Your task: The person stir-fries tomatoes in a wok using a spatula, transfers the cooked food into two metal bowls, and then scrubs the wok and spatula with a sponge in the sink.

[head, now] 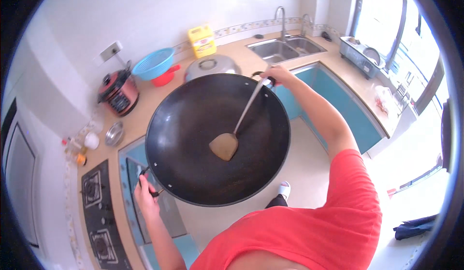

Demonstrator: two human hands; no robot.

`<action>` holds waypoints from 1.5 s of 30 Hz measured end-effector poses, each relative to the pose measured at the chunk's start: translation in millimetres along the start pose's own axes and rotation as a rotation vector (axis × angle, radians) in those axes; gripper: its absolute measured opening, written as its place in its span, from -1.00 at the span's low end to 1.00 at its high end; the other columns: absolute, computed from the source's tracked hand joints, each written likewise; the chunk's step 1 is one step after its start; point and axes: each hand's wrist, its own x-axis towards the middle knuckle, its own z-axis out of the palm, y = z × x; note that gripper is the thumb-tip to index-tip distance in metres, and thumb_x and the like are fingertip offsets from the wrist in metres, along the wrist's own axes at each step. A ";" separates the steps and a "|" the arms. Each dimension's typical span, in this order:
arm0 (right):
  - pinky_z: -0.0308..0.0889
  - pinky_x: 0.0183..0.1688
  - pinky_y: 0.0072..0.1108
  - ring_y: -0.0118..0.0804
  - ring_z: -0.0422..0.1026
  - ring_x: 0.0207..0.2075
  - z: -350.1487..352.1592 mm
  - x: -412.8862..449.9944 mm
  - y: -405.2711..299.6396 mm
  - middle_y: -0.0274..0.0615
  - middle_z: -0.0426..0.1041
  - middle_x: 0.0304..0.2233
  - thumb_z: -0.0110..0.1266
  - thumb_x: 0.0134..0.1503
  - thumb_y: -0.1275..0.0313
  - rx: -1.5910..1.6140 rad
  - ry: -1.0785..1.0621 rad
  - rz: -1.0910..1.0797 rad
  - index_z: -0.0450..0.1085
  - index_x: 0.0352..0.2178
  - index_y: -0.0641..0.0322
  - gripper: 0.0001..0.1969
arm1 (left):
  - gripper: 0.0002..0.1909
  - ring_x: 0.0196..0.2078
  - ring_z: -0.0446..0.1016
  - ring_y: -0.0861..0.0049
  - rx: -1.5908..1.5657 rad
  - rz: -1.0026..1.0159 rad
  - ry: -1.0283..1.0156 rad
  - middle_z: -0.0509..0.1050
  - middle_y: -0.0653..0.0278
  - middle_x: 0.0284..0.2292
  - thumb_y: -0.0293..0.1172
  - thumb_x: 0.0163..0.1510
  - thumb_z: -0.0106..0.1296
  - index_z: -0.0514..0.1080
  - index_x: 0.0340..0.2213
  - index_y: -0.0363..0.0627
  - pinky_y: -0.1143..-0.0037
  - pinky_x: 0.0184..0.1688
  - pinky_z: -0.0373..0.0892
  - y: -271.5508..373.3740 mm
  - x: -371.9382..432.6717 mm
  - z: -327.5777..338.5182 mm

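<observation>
A large black two-handled wok [195, 125] is held up in front of me, above the floor. My left hand [146, 194] grips its near-left side handle. At the far right rim, my right hand [278, 76] is closed around the other side handle together with the shaft of a metal wok spatula [250, 104]. The spatula's blade rests against the wok's inner surface near the middle. I see no food in the wok.
On the left counter is a two-burner gas hob [103, 215]. Behind the wok stand a red electric pressure cooker [119, 92], a blue plastic colander [155, 63], a domed metal lid [212, 65] and a yellow jug [202, 41]. A double sink [273, 52] and a dish rack [359, 58] lie farther right.
</observation>
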 end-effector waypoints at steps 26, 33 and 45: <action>0.09 -0.67 -0.63 -0.50 0.24 -0.69 -402.6 377.8 202.7 -0.36 0.26 -0.74 0.19 -0.22 0.27 0.067 0.415 0.232 0.38 -0.66 0.25 -0.75 | -0.48 -0.79 0.06 0.78 0.088 -0.241 -0.455 0.21 0.48 -0.75 0.09 0.01 -0.08 0.41 -0.38 -0.24 0.69 -0.80 -0.12 -91.1 341.8 656.2; 0.07 -0.70 -0.71 -0.54 0.24 -0.73 -399.2 529.3 226.6 -0.39 0.26 -0.73 0.18 -0.17 0.31 0.107 0.272 0.276 0.36 -0.67 0.22 -0.78 | -0.44 -0.79 0.04 0.80 0.300 -0.240 -0.283 0.16 0.50 -0.76 0.12 -0.03 -0.05 0.40 -0.26 -0.18 0.70 -0.79 -0.13 -93.4 427.8 736.0; 0.08 -0.67 -0.63 -0.51 0.23 -0.71 -382.0 699.0 312.1 -0.34 0.29 -0.72 0.22 -0.23 0.27 0.208 0.027 0.282 0.39 -0.62 0.29 -0.72 | -0.44 -0.77 0.06 0.79 0.461 -0.208 0.065 0.13 0.50 -0.79 0.09 0.03 -0.11 0.43 -0.29 -0.27 0.68 -0.73 -0.07 -136.2 443.9 794.9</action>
